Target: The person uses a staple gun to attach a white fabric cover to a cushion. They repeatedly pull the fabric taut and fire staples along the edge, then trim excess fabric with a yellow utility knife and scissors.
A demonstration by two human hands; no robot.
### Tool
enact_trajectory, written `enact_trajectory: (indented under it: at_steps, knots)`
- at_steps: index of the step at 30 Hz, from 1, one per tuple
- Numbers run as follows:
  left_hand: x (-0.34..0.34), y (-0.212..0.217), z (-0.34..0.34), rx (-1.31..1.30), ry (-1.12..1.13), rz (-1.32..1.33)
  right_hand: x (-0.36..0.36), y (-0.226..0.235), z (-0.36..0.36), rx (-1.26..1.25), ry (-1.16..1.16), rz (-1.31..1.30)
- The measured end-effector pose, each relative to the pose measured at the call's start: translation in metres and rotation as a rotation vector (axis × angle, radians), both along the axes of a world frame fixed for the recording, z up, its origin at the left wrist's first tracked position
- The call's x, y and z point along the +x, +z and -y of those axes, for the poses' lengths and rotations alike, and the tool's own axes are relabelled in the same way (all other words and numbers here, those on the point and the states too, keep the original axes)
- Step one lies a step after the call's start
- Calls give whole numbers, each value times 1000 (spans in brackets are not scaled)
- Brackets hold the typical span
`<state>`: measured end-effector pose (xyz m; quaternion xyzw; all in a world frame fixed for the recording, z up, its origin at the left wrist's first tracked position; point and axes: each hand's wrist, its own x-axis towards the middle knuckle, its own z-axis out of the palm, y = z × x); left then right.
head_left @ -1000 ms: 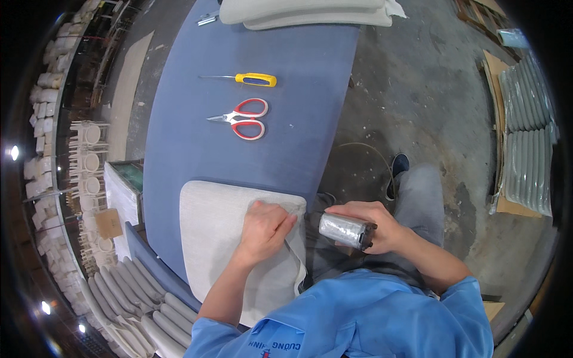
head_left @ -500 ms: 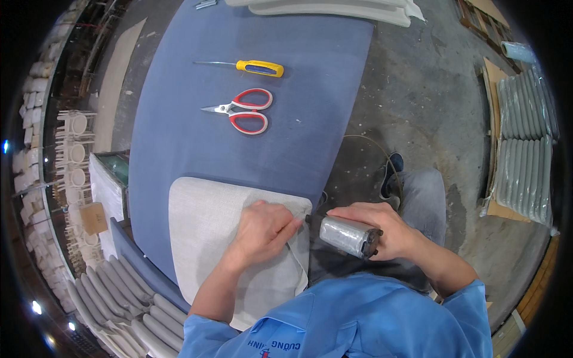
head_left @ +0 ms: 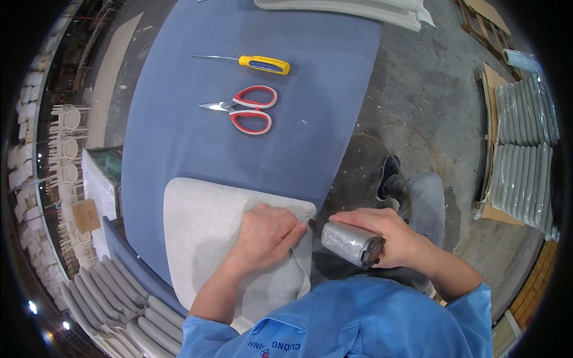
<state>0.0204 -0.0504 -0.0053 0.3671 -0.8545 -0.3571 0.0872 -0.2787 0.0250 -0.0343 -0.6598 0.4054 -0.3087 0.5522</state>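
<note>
A light grey fabric-covered seat pad (head_left: 203, 221) lies on the blue table's near end. My left hand (head_left: 268, 235) is closed on the fabric at its right edge, fingers pinched near the far right corner. My right hand (head_left: 385, 232) grips a silver air staple gun (head_left: 349, 241). The gun's dark nose points at the pad's edge, close to my left fingertips; whether it touches the fabric I cannot tell. Part of the gun's handle is hidden in my palm. A thin hose (head_left: 406, 185) curves across the floor beyond my right hand.
Farther up the blue table (head_left: 239, 161) lie red-and-white scissors (head_left: 253, 110) and a yellow-handled screwdriver (head_left: 262, 64). More pale pads (head_left: 352, 7) rest at the far end. Grey pads are stacked at the lower left (head_left: 110, 286), and plastic-wrapped ones (head_left: 519, 179) at the right.
My view has shifted slightly. Both hands keep their holds, and the staple gun is tilted a little more, its nose still by the pad's right edge.
</note>
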Motion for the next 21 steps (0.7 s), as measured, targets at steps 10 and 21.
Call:
enact_trajectory:
  at_steps: [10, 21]
  knots:
    - [1, -4, 3, -16, -34, -6, 9, 22, 7, 107, -3, -44]
    - [-3, -3, 3, 16, -20, 16, 16, 30, 16, 143, 1, -124]
